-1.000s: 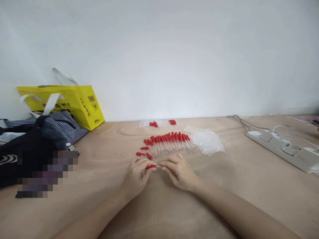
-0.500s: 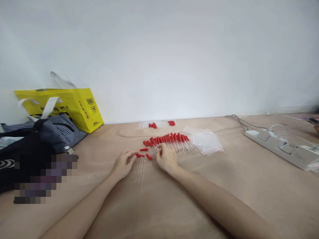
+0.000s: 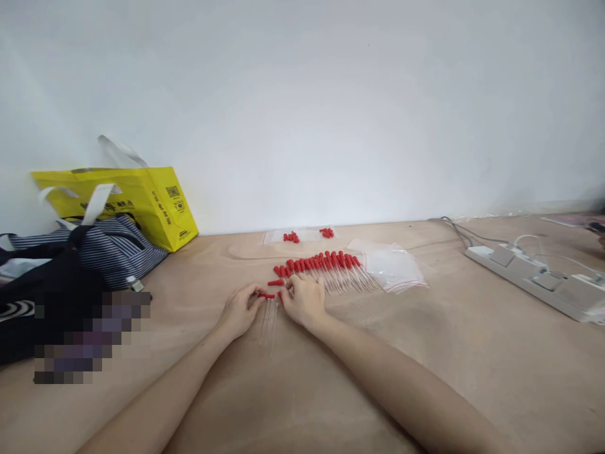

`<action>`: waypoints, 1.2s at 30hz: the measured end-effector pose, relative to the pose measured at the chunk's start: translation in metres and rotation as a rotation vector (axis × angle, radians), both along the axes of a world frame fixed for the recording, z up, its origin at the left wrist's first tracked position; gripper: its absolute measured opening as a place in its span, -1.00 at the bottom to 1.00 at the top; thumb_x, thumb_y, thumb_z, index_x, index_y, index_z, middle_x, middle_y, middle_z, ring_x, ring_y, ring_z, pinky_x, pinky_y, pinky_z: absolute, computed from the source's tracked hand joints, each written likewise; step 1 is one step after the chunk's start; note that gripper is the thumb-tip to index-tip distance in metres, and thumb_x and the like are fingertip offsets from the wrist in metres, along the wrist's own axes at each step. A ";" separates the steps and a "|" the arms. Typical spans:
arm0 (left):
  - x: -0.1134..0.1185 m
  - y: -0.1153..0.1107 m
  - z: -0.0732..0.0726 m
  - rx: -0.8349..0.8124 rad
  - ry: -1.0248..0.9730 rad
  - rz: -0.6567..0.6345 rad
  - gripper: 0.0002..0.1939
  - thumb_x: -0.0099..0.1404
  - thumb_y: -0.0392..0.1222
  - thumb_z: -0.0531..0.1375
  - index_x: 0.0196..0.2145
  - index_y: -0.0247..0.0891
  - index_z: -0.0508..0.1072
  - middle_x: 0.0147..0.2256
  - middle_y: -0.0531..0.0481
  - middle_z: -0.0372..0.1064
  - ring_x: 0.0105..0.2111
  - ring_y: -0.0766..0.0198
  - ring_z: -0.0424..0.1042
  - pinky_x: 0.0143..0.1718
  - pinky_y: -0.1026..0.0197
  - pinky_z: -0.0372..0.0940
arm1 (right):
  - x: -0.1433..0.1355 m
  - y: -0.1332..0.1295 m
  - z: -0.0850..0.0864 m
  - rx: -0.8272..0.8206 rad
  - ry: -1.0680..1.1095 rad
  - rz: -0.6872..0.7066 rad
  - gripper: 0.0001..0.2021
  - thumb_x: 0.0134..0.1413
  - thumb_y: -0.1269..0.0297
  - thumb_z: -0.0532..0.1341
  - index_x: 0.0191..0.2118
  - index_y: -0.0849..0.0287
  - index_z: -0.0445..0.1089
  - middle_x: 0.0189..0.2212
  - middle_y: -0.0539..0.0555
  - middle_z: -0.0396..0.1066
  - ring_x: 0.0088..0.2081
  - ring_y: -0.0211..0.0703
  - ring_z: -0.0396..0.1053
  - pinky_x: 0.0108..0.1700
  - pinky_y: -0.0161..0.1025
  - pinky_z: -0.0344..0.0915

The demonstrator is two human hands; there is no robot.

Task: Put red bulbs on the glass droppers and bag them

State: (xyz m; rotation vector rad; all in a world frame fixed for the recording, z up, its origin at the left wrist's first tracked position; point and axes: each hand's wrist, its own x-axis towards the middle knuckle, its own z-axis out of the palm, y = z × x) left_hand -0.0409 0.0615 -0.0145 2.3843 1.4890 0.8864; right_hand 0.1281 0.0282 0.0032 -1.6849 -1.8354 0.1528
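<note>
My left hand has its thumb and fingers curled together at the end of a red rubber bulb. My right hand closes on another red bulb, mostly hidden by its fingers. Just behind, a loose red bulb lies on its side. Between my hands several thin clear glass tubes lie on the table, pointing towards me. A row of droppers, clear tubes with red bulbs on top, lies beyond my right hand, which covers part of it.
Clear zip bags lie right of the droppers. Farther back, another bag carries small red bulbs. At left stand a yellow bag, a striped bag and a black bag. A white power strip with cables is at right.
My right hand has moved left and slightly towards me, from the droppers to the loose red bulb. My left hand has stayed nearly in place beside its bulb.
</note>
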 end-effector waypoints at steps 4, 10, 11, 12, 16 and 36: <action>0.003 -0.001 0.001 0.004 -0.024 0.008 -0.88 0.08 -0.23 0.06 -0.41 -0.22 0.37 -0.38 0.00 0.41 -0.32 0.21 0.38 -0.24 0.18 0.26 | -0.004 -0.027 0.003 -0.113 -0.113 0.112 -0.75 -0.04 0.10 0.06 -0.50 0.16 0.33 -0.49 0.05 0.40 -0.33 -0.12 0.29 -0.18 -0.10 -0.07; 0.001 0.000 0.002 0.032 -0.076 0.096 -0.76 0.12 -0.20 0.01 -0.27 -0.27 0.37 -0.27 -0.08 0.40 -0.27 0.18 0.38 -0.22 0.15 0.28 | -0.004 -0.048 0.009 -0.205 -0.229 0.157 -0.77 -0.07 0.20 0.04 -0.39 0.23 0.36 -0.33 0.16 0.40 -0.26 -0.03 0.30 -0.18 -0.07 -0.01; 0.000 0.001 0.002 0.041 -0.083 0.113 -0.74 0.12 -0.21 0.00 -0.25 -0.27 0.37 -0.25 -0.09 0.39 -0.25 0.17 0.37 -0.20 0.13 0.27 | -0.001 -0.049 0.010 -0.219 -0.253 0.151 -0.76 -0.06 0.22 0.03 -0.37 0.24 0.36 -0.32 0.17 0.40 -0.26 -0.03 0.30 -0.19 -0.07 0.00; -0.001 0.001 0.002 0.050 -0.088 0.127 -0.73 0.12 -0.23 -0.01 -0.24 -0.28 0.38 -0.24 -0.11 0.39 -0.23 0.16 0.36 -0.18 0.12 0.26 | 0.003 -0.050 0.011 -0.227 -0.286 0.145 -0.75 -0.05 0.24 0.02 -0.35 0.27 0.36 -0.32 0.19 0.40 -0.27 -0.02 0.30 -0.20 -0.07 0.01; -0.003 0.001 0.003 0.062 -0.109 0.152 -0.72 0.11 -0.24 -0.03 -0.29 -0.31 0.42 -0.31 -0.13 0.38 -0.24 0.13 0.35 -0.17 0.07 0.24 | 0.028 -0.056 0.008 -0.196 -0.414 0.130 -0.74 -0.01 0.30 -0.01 -0.31 0.34 0.34 -0.34 0.27 0.38 -0.29 0.01 0.29 -0.24 -0.09 0.01; 0.028 0.006 -0.011 -0.030 -0.626 0.310 -0.73 0.17 -0.12 -0.05 -0.26 -0.30 0.31 -0.20 -0.15 0.39 -0.17 0.17 0.38 -0.14 0.13 0.26 | 0.071 -0.043 -0.024 0.102 0.076 0.178 -0.92 0.09 0.40 -0.09 -0.38 0.17 0.08 -0.47 0.01 0.32 -0.43 -0.20 0.25 -0.29 -0.25 -0.03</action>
